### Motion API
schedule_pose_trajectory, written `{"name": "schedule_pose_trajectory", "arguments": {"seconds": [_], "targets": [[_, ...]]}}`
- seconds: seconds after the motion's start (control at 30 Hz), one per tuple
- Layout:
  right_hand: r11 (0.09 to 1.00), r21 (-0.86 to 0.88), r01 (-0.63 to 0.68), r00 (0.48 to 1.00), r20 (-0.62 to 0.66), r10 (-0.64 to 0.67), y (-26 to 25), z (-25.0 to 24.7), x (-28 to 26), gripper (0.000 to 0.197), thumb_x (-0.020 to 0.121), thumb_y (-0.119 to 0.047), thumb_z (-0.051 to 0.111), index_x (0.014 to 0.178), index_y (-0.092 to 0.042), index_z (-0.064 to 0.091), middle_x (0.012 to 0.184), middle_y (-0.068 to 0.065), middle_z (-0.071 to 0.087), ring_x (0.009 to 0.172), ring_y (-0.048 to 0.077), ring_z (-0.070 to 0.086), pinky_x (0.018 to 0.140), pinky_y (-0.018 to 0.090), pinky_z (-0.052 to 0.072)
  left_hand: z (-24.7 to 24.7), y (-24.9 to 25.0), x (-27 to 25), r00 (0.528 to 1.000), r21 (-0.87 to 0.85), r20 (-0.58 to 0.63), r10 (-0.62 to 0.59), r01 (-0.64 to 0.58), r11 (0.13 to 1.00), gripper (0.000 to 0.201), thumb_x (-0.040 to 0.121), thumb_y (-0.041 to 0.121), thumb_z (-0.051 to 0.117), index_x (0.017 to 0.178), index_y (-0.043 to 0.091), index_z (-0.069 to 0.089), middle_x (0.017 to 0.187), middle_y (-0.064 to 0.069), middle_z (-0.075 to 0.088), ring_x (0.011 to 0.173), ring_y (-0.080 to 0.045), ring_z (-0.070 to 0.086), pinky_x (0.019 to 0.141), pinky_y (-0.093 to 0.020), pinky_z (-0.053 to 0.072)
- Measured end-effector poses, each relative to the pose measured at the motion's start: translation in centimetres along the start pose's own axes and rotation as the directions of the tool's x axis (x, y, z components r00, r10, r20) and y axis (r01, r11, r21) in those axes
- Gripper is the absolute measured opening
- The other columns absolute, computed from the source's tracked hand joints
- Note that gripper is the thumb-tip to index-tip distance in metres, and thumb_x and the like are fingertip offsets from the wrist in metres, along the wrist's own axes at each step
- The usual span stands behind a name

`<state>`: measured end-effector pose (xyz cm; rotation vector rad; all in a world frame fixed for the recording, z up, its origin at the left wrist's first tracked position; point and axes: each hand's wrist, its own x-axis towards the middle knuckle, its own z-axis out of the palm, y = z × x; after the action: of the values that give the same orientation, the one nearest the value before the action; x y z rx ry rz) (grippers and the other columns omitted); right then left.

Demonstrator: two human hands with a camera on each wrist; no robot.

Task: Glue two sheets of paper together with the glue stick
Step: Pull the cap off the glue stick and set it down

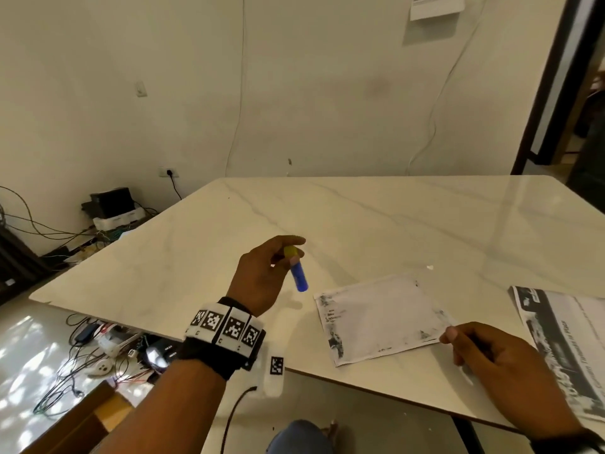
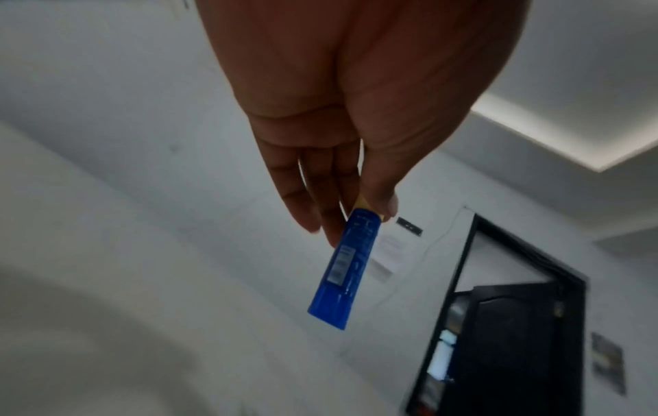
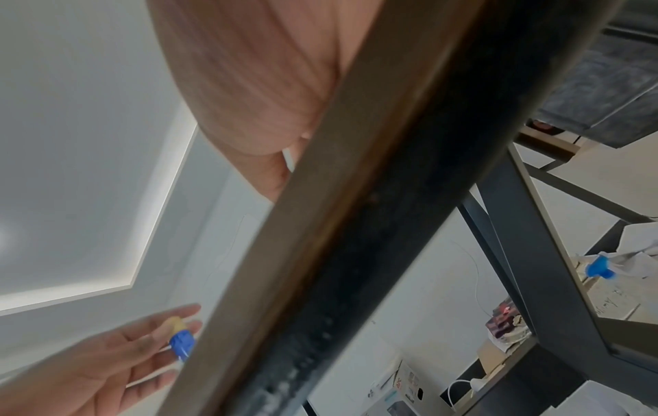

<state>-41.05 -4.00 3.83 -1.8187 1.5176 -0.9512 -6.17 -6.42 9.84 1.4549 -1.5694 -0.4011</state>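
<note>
My left hand (image 1: 278,257) hangs above the marble table (image 1: 360,217) and pinches a blue glue stick (image 1: 298,273) by its yellow end, the blue body pointing down to the right. In the left wrist view the glue stick (image 2: 343,267) sticks out below the left hand's fingertips (image 2: 386,204). A smudged paper sheet (image 1: 379,317) lies flat near the front edge. My right hand (image 1: 465,342) rests at that sheet's right corner with fingers loosely curled. A second printed sheet (image 1: 569,348) lies at the far right. In the right wrist view the table edge (image 3: 356,253) hides the fingers.
A tiny white scrap (image 1: 430,267) lies on the table behind the smudged sheet. Cables and electronics (image 1: 108,342) clutter the floor at left. A dark door frame (image 1: 550,93) stands at right. A metal table leg (image 3: 527,239) shows under the top.
</note>
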Motion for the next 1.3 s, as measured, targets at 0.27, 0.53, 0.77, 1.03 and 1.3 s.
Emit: {"name": "schedule_pose_trajectory", "arguments": {"seconds": [0.27,0.53,0.77,1.03,1.3], "targets": [[0.935,0.349,0.064,0.996,0.032,-0.08,0.0,-0.1,-0.4,0.031,0.1,-0.046,0.042,0.105,-0.033,0.07,0.088,-0.009,0.073,0.061,0.005,0.058,0.059,0.015,0.047,10.1,8.0,-3.7,0.946,-0.504,0.324,0.02,0.155,0.85,0.027,0.099,0.012,0.057,0.124,0.016,0.066,0.113,-0.004,0.075,0.108,-0.017,0.07,0.09,-0.034,0.058],[0.924,0.366,0.113,0.973,0.149,-0.178,0.7,-0.3,-0.3,0.027,0.096,-0.04,0.053,0.112,-0.026,0.068,0.075,0.008,0.068,0.061,0.007,0.055,0.058,0.019,0.047,14.3,8.0,-5.5,0.913,-0.667,0.408,0.017,0.286,0.689,0.029,0.098,0.008,0.056,0.126,0.003,0.062,0.124,-0.015,0.069,0.116,-0.027,0.067,0.098,-0.039,0.054],[0.945,0.296,0.137,0.967,0.168,-0.193,1.8,0.3,0.2,0.025,0.101,-0.039,0.048,0.099,-0.027,0.069,0.064,-0.011,0.056,0.058,0.001,0.047,0.062,0.017,0.04,14.4,7.7,-6.1,0.936,-0.63,0.347,-0.054,0.275,0.726,0.021,0.092,0.011,0.065,0.112,0.005,0.07,0.107,-0.01,0.077,0.103,-0.025,0.072,0.088,-0.035,0.059],[0.954,0.243,0.177,0.967,0.138,-0.215,2.1,0.5,0.3,0.025,0.099,-0.043,0.047,0.093,-0.028,0.067,0.066,-0.014,0.056,0.06,0.001,0.048,0.062,0.014,0.039,14.8,7.9,-6.6,0.943,-0.663,0.296,-0.149,0.315,0.678,0.015,0.09,0.008,0.068,0.104,0.006,0.073,0.1,-0.01,0.078,0.096,-0.022,0.075,0.081,-0.027,0.06],[0.971,0.139,0.196,0.98,-0.006,-0.197,2.2,0.1,0.0,0.016,0.095,-0.045,0.054,0.098,-0.035,0.066,0.066,-0.015,0.055,0.058,0.003,0.046,0.059,0.015,0.039,10.7,7.0,-4.1,0.933,-0.7,-0.023,-0.358,0.24,0.672,0.006,0.089,0.012,0.071,0.092,0.009,0.076,0.088,-0.01,0.079,0.079,-0.022,0.077,0.068,-0.029,0.06]]}}
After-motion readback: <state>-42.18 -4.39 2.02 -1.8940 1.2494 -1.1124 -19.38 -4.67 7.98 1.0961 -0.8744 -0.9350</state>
